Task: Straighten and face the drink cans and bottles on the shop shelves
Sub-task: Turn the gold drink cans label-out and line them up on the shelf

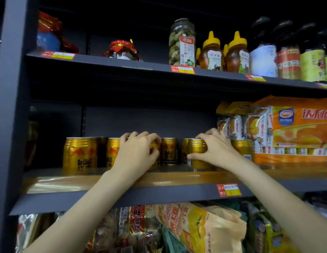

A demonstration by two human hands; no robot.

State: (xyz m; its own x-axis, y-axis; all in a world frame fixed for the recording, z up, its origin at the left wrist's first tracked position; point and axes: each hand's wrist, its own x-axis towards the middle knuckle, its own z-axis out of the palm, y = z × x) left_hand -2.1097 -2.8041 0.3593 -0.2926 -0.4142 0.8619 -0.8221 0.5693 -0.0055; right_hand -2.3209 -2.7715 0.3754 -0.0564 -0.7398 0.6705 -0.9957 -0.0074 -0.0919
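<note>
Far-left can (79,155): stood upright, left of both grips, its "Red Bull" label facing out.
Left hand (139,152): fingers curled round a gold can (155,156), mostly hidden.
Between grips: faced can (169,151), upright, label forward.
Right hand (212,148): gripped turned can (199,154), logo away, nearest this hand; its long axis was vertical, so probably a twist next.
Right: orange cake box (294,132).

Left hand (139,152) is gripping a gold can (155,156) on the middle shelf (159,193). Right hand (212,152) is gripping a second gold can (199,148). Further gold cans (79,155) are standing alongside, orange snack packs (294,132) at right.
</note>
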